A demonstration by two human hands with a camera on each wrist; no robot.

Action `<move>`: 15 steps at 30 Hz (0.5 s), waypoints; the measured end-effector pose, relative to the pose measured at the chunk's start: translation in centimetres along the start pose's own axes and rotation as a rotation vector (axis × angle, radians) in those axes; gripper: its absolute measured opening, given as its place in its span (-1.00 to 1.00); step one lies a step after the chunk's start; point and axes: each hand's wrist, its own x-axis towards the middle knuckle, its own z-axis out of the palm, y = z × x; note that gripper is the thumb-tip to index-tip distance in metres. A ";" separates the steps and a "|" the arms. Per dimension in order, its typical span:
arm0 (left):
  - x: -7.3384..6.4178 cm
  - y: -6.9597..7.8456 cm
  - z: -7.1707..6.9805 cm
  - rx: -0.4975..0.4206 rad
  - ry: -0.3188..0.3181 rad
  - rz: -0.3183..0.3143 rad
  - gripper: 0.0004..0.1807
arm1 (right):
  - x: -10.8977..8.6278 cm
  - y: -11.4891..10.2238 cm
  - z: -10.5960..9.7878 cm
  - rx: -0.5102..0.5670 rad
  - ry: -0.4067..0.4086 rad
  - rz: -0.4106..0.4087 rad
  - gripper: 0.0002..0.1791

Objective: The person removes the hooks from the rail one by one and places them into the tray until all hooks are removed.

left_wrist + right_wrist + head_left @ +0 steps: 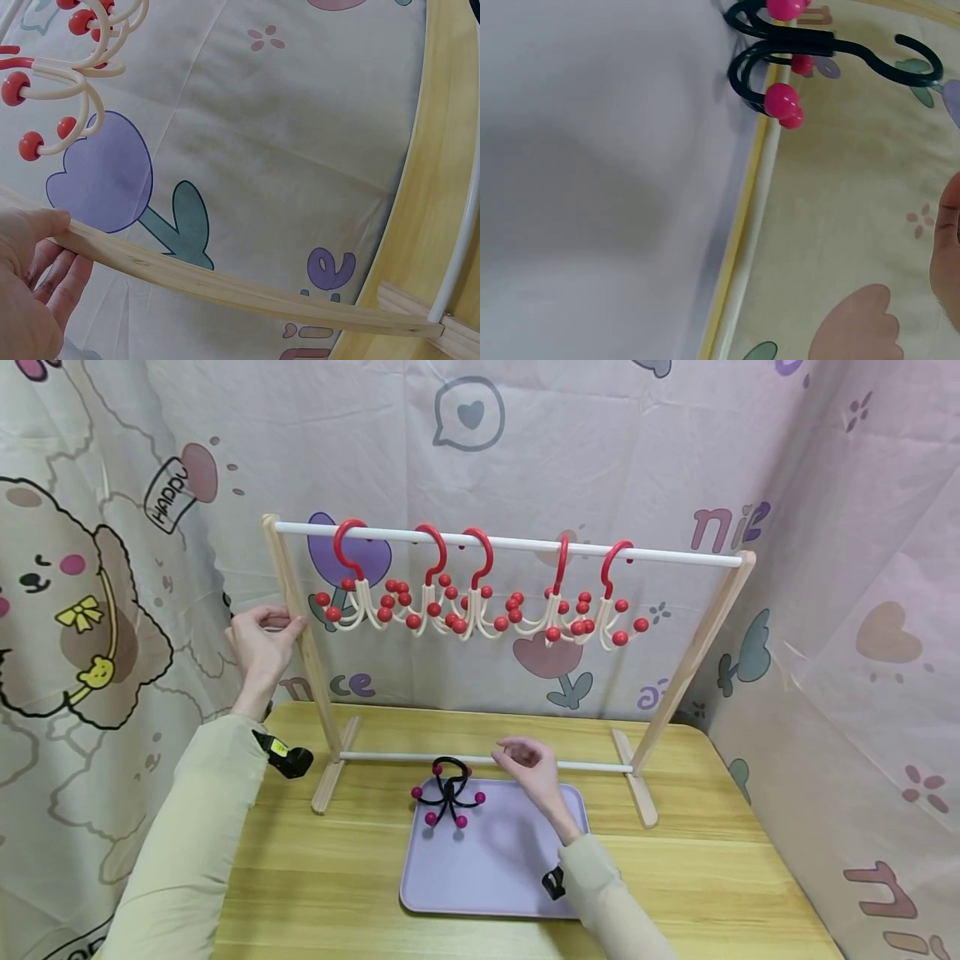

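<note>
My left hand (pixel 264 639) grips the left wooden post (pixel 195 281) of a clothes rack, thumb on one face and fingers on the other. Several cream claw hooks (pixel 476 606) with red tops and red balls hang along the white upper rail (pixel 517 545). Above the back of a lilac tray (pixel 495 868), my right hand (pixel 531 772) hovers with loosely bent fingers and nothing in them. To its left, a black claw hook (pixel 450 791) with pink balls stands upright on the tray; the right wrist view shows that black hook's curved top clearly.
The rack's wooden feet (pixel 636 781) stand on a wood-grain table (pixel 712 860), with a white lower rail (pixel 416 758) running behind the tray. A patterned curtain (pixel 847 635) surrounds the table at the back and sides.
</note>
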 end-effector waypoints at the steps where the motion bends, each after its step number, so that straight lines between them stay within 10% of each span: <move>1: 0.0 0.0 0.0 -0.001 0.000 0.000 -0.66 | 0.1 0.2 -0.1 0.004 0.014 -0.003 -0.75; 15: -0.1 -0.1 0.0 -0.017 0.009 0.015 -0.67 | 1.1 -0.4 -2.1 0.131 0.217 -0.182 -0.75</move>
